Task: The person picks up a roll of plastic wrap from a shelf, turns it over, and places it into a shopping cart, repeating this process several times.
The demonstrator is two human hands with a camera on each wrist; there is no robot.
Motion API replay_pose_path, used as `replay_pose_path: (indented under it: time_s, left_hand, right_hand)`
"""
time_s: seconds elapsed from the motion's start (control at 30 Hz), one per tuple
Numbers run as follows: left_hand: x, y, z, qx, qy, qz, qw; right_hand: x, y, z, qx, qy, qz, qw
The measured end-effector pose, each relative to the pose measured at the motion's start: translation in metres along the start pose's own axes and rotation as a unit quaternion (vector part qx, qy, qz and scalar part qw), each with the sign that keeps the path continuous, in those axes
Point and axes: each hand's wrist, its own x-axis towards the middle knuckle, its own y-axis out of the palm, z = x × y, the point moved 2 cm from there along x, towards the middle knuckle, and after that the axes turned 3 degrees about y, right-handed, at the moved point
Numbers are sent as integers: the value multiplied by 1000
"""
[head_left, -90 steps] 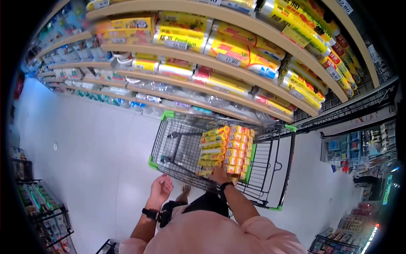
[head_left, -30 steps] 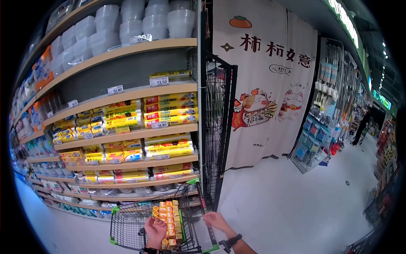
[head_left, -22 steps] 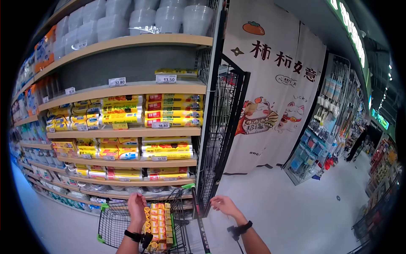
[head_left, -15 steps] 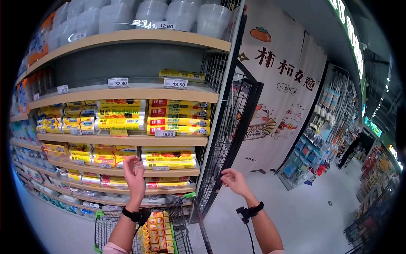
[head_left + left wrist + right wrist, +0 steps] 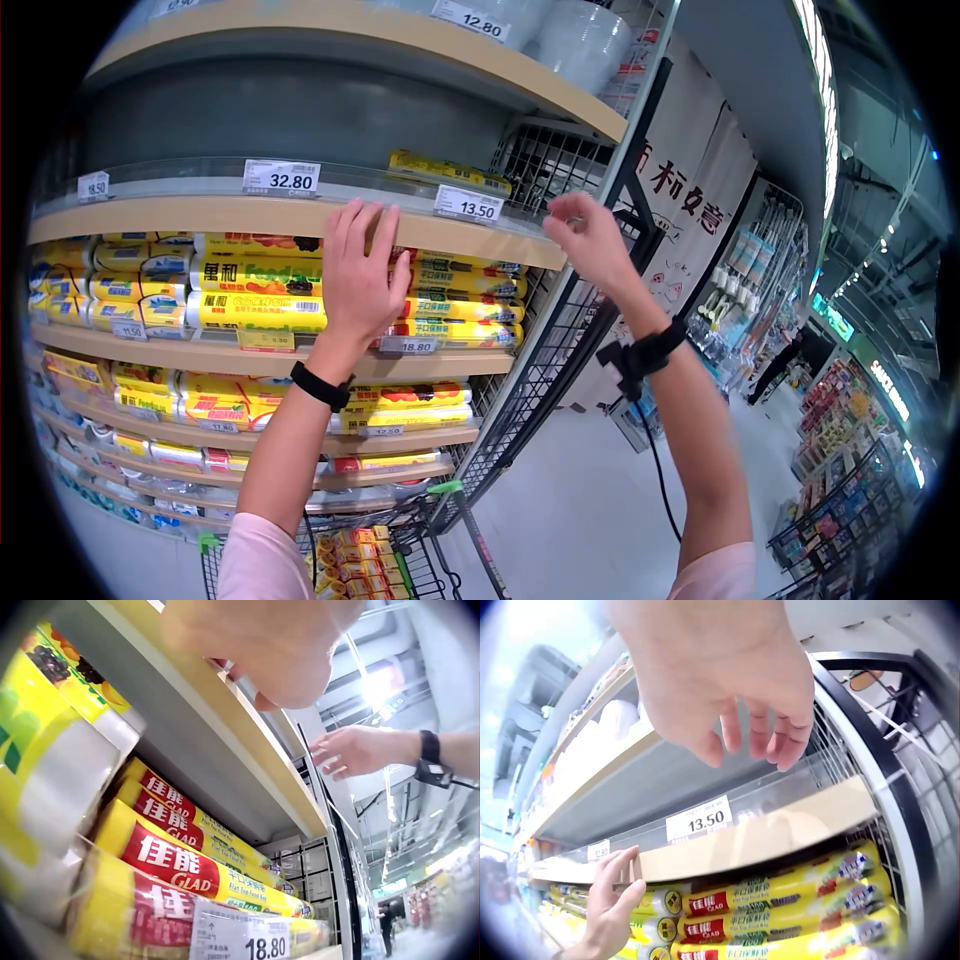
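While both arms are raised to the shelving, the left hand (image 5: pixel 360 275) lies flat, fingers straight and spread, against the wooden shelf edge (image 5: pixel 200 215). It covers part of the Glad cling-film rolls (image 5: pixel 460 300) stacked just beneath. The right hand (image 5: pixel 590 238) hangs a little higher and to its right, fingers loosely curled with nothing in them, close to the 13.50 price tag (image 5: pixel 468 205). The thing nearest both hands is a flat yellow box (image 5: pixel 450 172). It lies far back on the board, beyond the fingertips, behind the clear rail and roughly between the two hands.

From where I stand, the reach would go best over the top of that rail, palm kept low, because the shelf above (image 5: pixel 480 45) leaves only a shallow slot. The left hand looks well placed to steady against the edge. I'd mind the price tag, which a dragging finger could knock loose.

Just right of the right hand stands the black wire side panel (image 5: pixel 560 330), so that side is tight. The freer side is left of the left hand, along the shelf. Below the elbows the shopping cart (image 5: pixel 440 490) stands close to the shelving, and the floor (image 5: pixel 580 510) to its right gives stepping room.
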Motion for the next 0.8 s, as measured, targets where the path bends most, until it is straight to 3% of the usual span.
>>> replay_pose_path:
  time_s: [0.27, 0.4, 0.8]
  left_hand:
    - [5, 1, 0, -51, -46, -41, 997]
    - [8, -2, -1, -70, -68, -30, 995]
    - [3, -4, 2, -36, -107, 44, 993]
  right_hand:
    - [104, 28, 55, -178, -32, 139, 974]
    - [129, 41, 72, -221, 55, 235, 945]
    - [196, 102, 69, -221, 188, 356, 888]
